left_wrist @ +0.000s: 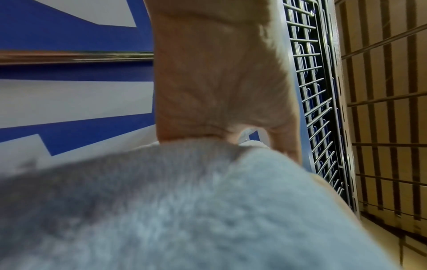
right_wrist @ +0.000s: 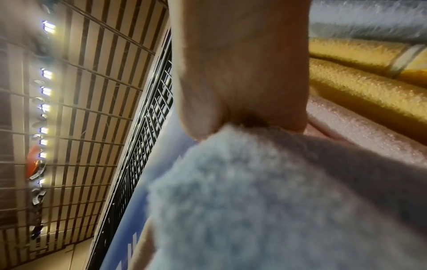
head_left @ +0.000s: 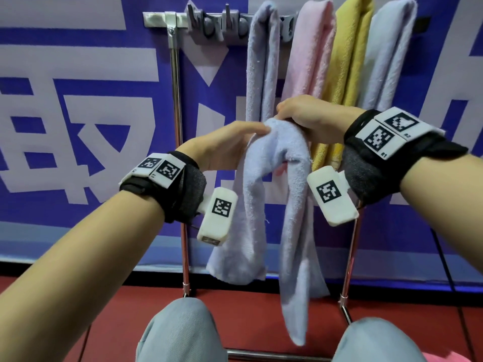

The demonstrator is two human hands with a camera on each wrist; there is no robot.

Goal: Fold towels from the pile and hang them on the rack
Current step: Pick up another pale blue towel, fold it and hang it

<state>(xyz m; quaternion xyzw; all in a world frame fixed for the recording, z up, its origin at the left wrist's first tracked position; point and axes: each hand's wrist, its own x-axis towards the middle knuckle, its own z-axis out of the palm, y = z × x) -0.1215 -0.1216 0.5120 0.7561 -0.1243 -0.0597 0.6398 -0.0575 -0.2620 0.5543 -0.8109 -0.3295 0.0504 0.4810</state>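
Note:
A pale lavender towel point(head_left: 264, 194) hangs bunched in two uneven tails in front of the rack point(head_left: 209, 24). My left hand point(head_left: 230, 145) holds its top from the left, thumb and fingers closed on the cloth. My right hand point(head_left: 308, 118) grips the same top bunch from the right, fingers curled into it. In the left wrist view the towel point(left_wrist: 184, 210) fills the lower frame under my palm point(left_wrist: 219, 76). The right wrist view shows the towel point(right_wrist: 254, 201) gripped below my right hand point(right_wrist: 238, 73).
Several folded towels hang on the rack's top bar: lavender point(head_left: 261, 61), pink point(head_left: 311, 50), yellow point(head_left: 350, 50), lavender point(head_left: 386, 56). The rack's left post point(head_left: 177, 126) and floor bar point(head_left: 261, 355) are close. My knees point(head_left: 180, 333) sit low over the red floor. A blue banner hangs behind.

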